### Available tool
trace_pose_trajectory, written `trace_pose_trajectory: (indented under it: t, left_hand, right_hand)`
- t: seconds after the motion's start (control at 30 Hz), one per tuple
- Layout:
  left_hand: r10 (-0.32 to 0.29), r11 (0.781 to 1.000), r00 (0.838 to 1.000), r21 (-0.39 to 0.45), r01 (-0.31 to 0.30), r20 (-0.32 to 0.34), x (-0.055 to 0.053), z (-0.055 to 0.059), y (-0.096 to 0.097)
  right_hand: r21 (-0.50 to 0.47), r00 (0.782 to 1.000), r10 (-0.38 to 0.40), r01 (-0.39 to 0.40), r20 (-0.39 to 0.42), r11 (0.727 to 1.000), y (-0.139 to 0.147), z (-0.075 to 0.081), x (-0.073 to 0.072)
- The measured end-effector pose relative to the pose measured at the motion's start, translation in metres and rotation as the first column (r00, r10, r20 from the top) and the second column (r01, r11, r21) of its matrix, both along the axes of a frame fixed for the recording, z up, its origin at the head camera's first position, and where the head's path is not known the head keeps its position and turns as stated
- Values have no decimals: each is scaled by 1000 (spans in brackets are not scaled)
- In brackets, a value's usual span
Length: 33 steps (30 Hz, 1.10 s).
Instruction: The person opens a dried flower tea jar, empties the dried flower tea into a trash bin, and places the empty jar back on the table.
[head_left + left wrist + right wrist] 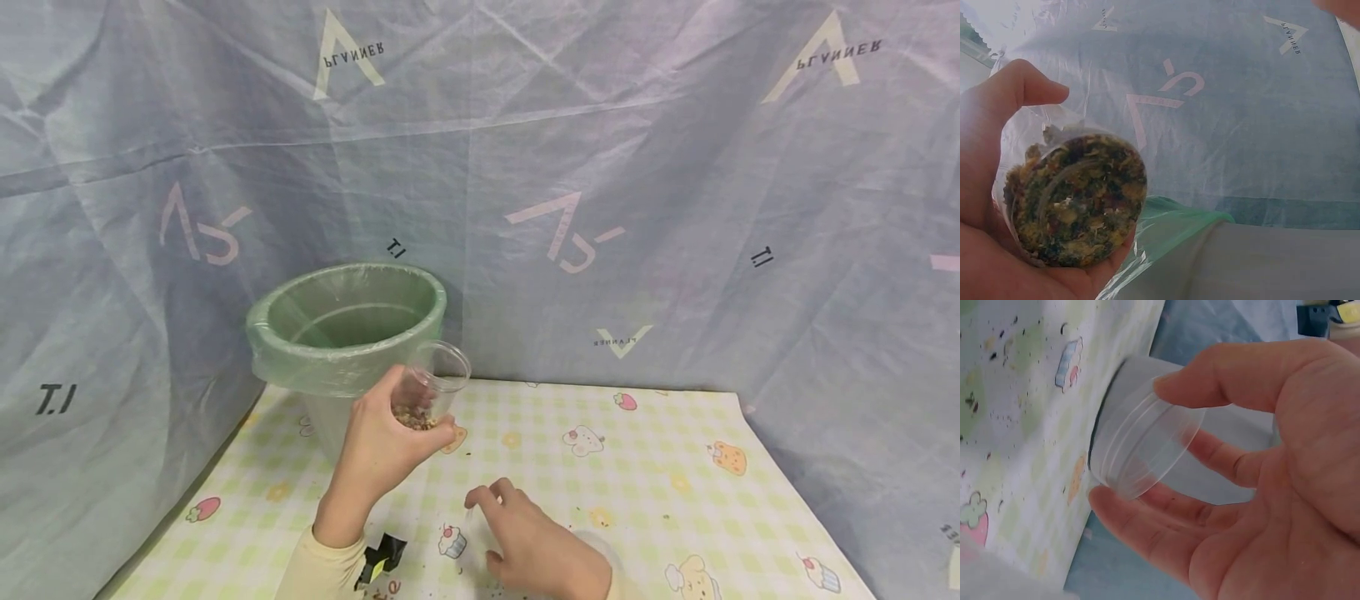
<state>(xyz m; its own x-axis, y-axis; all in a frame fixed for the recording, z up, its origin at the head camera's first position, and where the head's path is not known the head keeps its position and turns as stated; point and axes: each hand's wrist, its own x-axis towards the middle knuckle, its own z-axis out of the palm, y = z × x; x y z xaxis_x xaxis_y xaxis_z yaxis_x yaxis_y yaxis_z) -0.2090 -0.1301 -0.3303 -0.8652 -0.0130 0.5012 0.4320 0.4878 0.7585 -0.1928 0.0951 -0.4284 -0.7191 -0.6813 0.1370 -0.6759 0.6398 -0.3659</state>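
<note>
My left hand (378, 442) grips a clear plastic cup (452, 379), tilted with its mouth up and away to the right, beside the lined bin. Dried herb and flower bits (412, 417) lie in the cup's bottom. Through its base, the left wrist view shows green, yellow and brown bits (1079, 212) packed together. Lower and to the right, close over the tablecloth, is my right hand (540, 542). Its thumb and fingers hold a clear round plastic lid (1147, 447) by the edge, best seen in the right wrist view.
A pale bin (322, 417) with a green plastic liner (348, 367) stands at the back left. Small dark crumbs (1007, 347) are scattered over the checked tablecloth (645, 517). A black device (386, 554) with a yellow label sits by the left wrist. Grey-blue printed sheeting (525, 150) hangs around the table.
</note>
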Motion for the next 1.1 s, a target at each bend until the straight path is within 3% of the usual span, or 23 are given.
trace_pose_trajectory:
  t: [0.13, 0.3, 0.4, 0.53, 0.77, 1.1]
  left_hand:
    - [7, 1000, 1000, -1, -7, -2, 1, 0, -2]
    - [22, 1000, 1000, 13, -22, 14, 3, 1, -2]
    - [23, 1000, 1000, 21, -23, 13, 4, 2, -2]
    - [24, 999, 1000, 23, -24, 4, 4, 2, -3]
    - [19, 1000, 1000, 16, -20, 10, 4, 2, -5]
    - [17, 1000, 1000, 10, -17, 3, 3, 1, -5]
  right_hand:
    - [69, 997, -39, 34, 73, 997, -7, -3, 3]
    - [210, 971, -163, 125, 175, 970, -16, -4, 5]
    - [245, 972, -189, 150, 143, 958, -19, -7, 7]
    - [238, 982, -160, 133, 96, 962, -23, -14, 9]
    - [255, 977, -161, 121, 141, 959, -29, -23, 7]
    - [306, 988, -124, 91, 91, 948, -32, -32, 8]
